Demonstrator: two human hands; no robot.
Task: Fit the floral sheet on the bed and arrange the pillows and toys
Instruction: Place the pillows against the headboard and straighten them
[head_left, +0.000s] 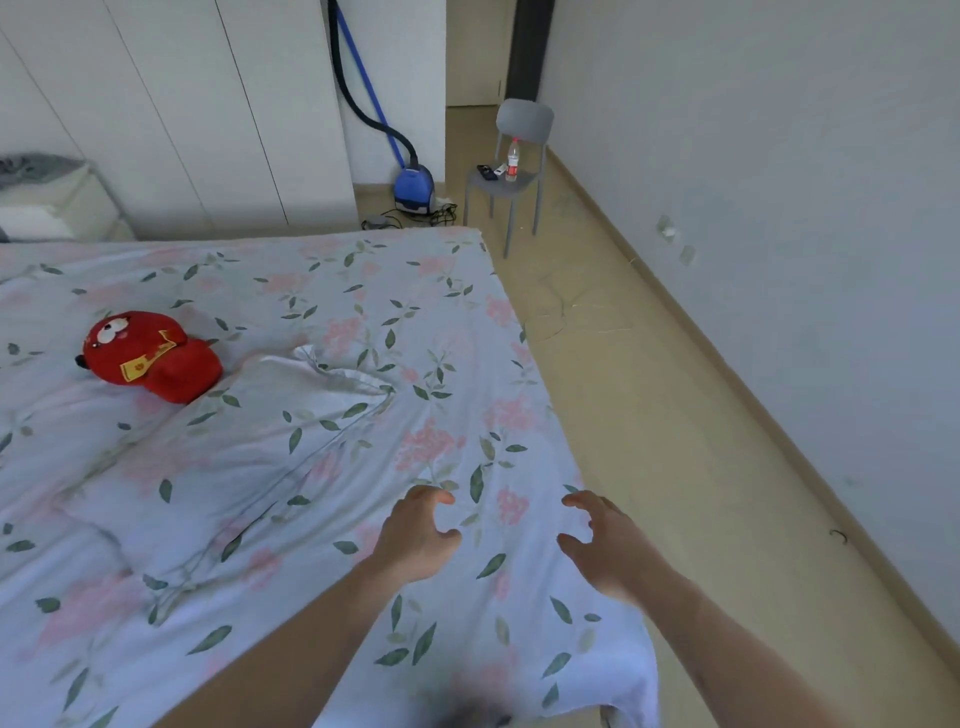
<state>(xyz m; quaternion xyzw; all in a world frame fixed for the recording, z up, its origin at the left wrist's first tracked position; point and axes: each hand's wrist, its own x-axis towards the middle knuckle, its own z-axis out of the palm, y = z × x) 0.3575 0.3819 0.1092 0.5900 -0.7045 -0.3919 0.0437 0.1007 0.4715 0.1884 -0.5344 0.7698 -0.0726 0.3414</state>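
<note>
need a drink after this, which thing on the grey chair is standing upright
The plastic bottle with the red cap and label on the grey chair. It stands upright on the seat, while the dark device and small white item beside it lie flat.

We see the floral sheet (322, 467), pale with pink blossoms and green leaves, spread wrinkled across the bed with a white fold turned up near its middle, and the red plush toy (150, 356) lying on its left part.
</note>
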